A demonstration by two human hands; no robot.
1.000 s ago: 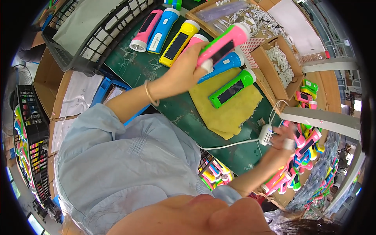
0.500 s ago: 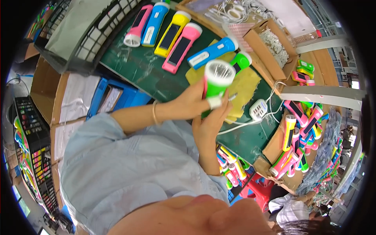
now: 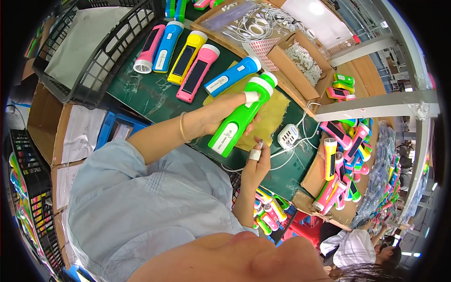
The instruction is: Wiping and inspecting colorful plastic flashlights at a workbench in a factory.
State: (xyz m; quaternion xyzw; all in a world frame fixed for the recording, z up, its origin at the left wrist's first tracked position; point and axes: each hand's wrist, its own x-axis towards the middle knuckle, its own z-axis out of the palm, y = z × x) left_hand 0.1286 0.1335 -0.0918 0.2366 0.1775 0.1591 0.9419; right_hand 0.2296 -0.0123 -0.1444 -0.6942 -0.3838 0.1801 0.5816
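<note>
My left hand (image 3: 220, 113) is wrapped round a green flashlight (image 3: 237, 123) with a white ring at its head and a white switch panel facing up. White tape covers the thumb. Close below the flashlight's body, my right hand (image 3: 255, 165) has its thumb and taped finger pinched together; what lies between them is too small to make out. Under the hands is a yellow cloth (image 3: 277, 110) on the green table mat (image 3: 188, 113). A blue flashlight (image 3: 232, 76) rests at the cloth's edge. Another green flashlight (image 3: 268, 76) is mostly hidden behind the held one.
Pink (image 3: 198, 73), yellow (image 3: 188, 57) and blue flashlights (image 3: 167, 46) lie in a row at the back left, beside a black crate (image 3: 94, 70). A white USB hub (image 3: 288, 136) trails cables at right. A cardboard box (image 3: 310, 181) there holds many flashlights.
The held flashlight has turned from lens toward me to lying lengthwise, switch side up. My right hand has dropped away from it toward me. The view has shifted slightly.
</note>
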